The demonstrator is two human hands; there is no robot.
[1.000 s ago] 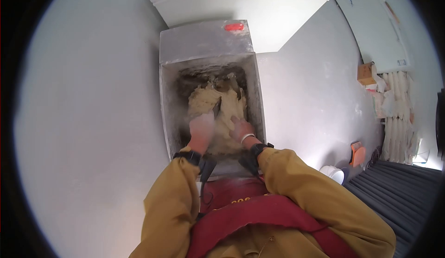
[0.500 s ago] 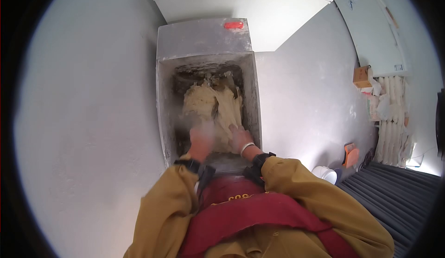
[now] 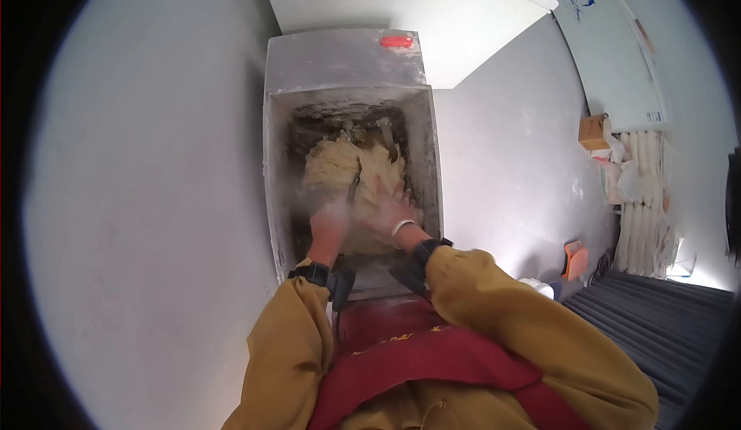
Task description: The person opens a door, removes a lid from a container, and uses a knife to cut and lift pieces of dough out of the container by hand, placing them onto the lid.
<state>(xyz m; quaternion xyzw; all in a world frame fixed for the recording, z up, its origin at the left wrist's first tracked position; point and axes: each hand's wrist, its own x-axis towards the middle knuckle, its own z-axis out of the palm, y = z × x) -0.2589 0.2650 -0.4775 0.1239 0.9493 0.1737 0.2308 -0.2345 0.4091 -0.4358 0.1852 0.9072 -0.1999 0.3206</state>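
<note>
A large mass of pale dough (image 3: 333, 166) fills much of the metal mixing trough (image 3: 429, 160), split by a dark gap down its middle. Across the right part of the dough lies my right hand (image 3: 394, 212), fingers spread and pressing flat on its surface. My left hand (image 3: 330, 220) is at the near end of the left part, touching or just above it; its fingers are blurred and partly lost in the dough. A metal mixer arm (image 3: 387, 133) shows at the trough's far end.
Behind the trough rises its grey housing (image 3: 324, 63) with a red switch (image 3: 397, 42), beside a white cabinet (image 3: 370, 5). Along the right are stacked white sacks (image 3: 641, 198), a cardboard box (image 3: 593, 132), an orange dustpan (image 3: 575, 261) and a white bucket (image 3: 538, 287).
My right hand has moved forward and slightly left, its fingers now spread over the dough instead of curled at its edge. The right dough part looks flatter. My left hand stays near its place.
</note>
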